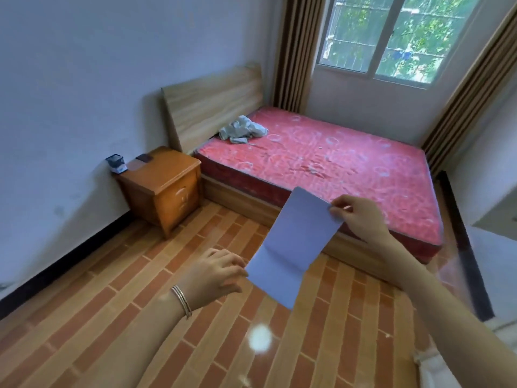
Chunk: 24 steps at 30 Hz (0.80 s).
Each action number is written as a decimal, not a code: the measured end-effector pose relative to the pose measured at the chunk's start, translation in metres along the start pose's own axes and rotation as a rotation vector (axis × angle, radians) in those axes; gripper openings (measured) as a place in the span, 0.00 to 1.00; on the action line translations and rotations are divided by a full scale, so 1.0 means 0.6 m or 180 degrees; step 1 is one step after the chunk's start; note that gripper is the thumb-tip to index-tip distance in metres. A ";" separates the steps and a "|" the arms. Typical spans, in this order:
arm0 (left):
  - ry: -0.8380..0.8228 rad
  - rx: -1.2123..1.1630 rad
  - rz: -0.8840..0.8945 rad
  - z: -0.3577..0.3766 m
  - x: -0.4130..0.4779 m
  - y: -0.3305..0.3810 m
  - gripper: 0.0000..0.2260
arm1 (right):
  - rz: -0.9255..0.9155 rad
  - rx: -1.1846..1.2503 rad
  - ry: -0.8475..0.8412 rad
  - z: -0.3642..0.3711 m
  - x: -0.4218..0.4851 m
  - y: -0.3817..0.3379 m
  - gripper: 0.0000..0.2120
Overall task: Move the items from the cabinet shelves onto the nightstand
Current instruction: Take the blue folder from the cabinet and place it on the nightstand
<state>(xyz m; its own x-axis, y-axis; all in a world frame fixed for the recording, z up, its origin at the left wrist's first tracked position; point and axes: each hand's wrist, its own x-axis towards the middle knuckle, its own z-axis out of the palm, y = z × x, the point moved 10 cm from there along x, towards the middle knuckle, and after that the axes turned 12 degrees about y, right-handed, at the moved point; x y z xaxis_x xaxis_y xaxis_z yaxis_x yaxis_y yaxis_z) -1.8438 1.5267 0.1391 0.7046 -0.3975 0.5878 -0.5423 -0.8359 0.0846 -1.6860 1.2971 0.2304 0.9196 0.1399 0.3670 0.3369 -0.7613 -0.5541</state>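
Both hands (361,217) (215,273) pinching a creased paper sheet (293,245); nightstand (159,189) already carrying a pen holder (116,163), back-left corner.

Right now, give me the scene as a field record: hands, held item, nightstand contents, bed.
left hand: grips the lower edge of the paper
right hand: pinches the paper's upper corner
paper: white sheet, creased across, held over the floor
nightstand: wooden, beside the bed, against the wall
on nightstand: small dark container, two flat dark items
bed: red mattress, crumpled cloth near the headboard
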 end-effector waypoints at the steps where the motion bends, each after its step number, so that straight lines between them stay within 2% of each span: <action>1: -0.0017 -0.0028 -0.0023 0.002 -0.003 -0.022 0.12 | -0.0038 0.0044 -0.0075 0.026 0.025 -0.008 0.06; 5: 0.0314 -0.0059 -0.0094 -0.003 0.003 -0.117 0.08 | -0.0095 0.0116 -0.0360 0.142 0.123 -0.046 0.06; 10: 0.0699 0.0078 0.0103 -0.020 0.038 -0.270 0.11 | -0.0145 0.0355 -0.0462 0.265 0.244 -0.115 0.05; 16: 0.0831 0.0040 -0.0185 -0.057 0.083 -0.487 0.10 | 0.0209 0.0843 -0.0714 0.389 0.401 -0.168 0.06; 19: 0.0783 0.0070 -0.0409 -0.062 0.096 -0.582 0.05 | 0.0335 0.0999 -0.0892 0.459 0.454 -0.187 0.03; 24: 0.0527 0.0137 -0.0569 -0.024 0.092 -0.699 0.02 | 0.0089 0.0763 -0.1317 0.581 0.540 -0.219 0.08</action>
<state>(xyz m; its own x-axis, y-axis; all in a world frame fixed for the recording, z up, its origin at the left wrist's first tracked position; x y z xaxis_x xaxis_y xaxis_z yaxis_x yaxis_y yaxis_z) -1.5838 1.8608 0.1477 0.7009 -0.1775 0.6908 -0.3933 -0.9042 0.1666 -1.3620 1.6631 0.1613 0.9158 0.3988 0.0480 0.3031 -0.6076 -0.7341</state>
